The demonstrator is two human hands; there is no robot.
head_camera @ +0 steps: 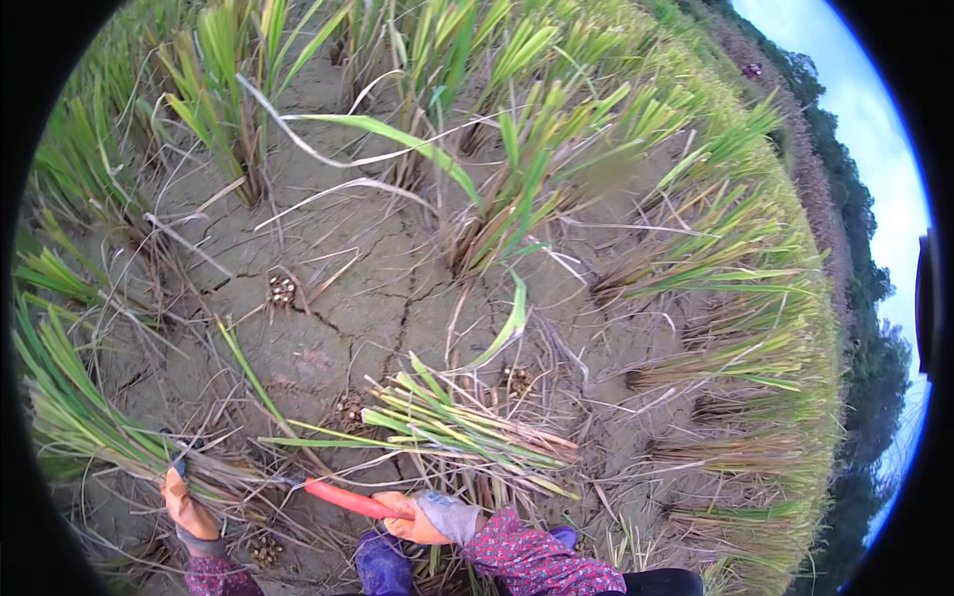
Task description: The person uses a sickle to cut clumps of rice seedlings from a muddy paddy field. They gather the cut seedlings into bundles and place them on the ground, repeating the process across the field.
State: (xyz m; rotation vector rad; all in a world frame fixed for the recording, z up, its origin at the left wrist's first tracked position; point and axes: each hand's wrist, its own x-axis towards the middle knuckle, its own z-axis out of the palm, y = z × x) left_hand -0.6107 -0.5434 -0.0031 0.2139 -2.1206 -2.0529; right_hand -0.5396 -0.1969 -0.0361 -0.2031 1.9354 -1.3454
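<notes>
My right hand, in an orange and grey work glove, grips the red handle of a hand tool. Its metal end reaches left into the base of a rice clump, where stalks hide the blade. My left hand, in a like glove, is at the lower left against the stalks of that green rice clump, its fingers partly hidden behind them. A bundle of cut rice stalks lies on the mud just above my right hand. Short cut stubble stands in the cracked soil farther up.
Standing rice stubble clumps with green leaves rise ahead and along the right. Cracked mud lies between them, strewn with dry straw. A purple boot is at the bottom edge. Trees and a small distant red figure or object show at the upper right.
</notes>
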